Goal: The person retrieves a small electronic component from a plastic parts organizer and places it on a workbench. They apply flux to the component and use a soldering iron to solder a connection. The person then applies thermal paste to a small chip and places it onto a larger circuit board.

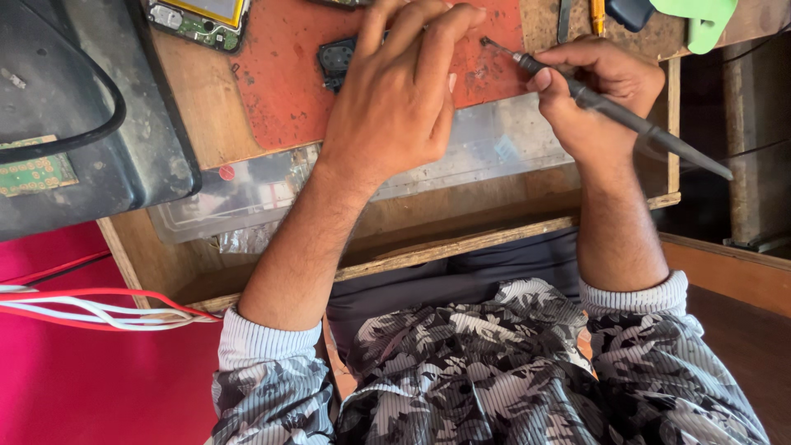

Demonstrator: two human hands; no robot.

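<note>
Patterned sleeves lie nearest the camera. Beyond them, the right hand point(593, 91) is closed in a pen-style grip on a dark soldering iron point(626, 119), tip forward of the fingers over the red mat point(288, 91). Left hand point(395, 99) presses flat, fingers curled over a small black part point(336, 59). Risk: the tip may slip and touch the left fingertips just beside it.

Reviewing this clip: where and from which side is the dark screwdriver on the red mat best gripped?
Probably on the thick dark handle just behind the metal shaft, coming from the right. The screwdriver slants with its tip on the red mat and its tail out past the bench edge; the right hand pinches it there, like a pen. The left hand covers the other side.
</note>
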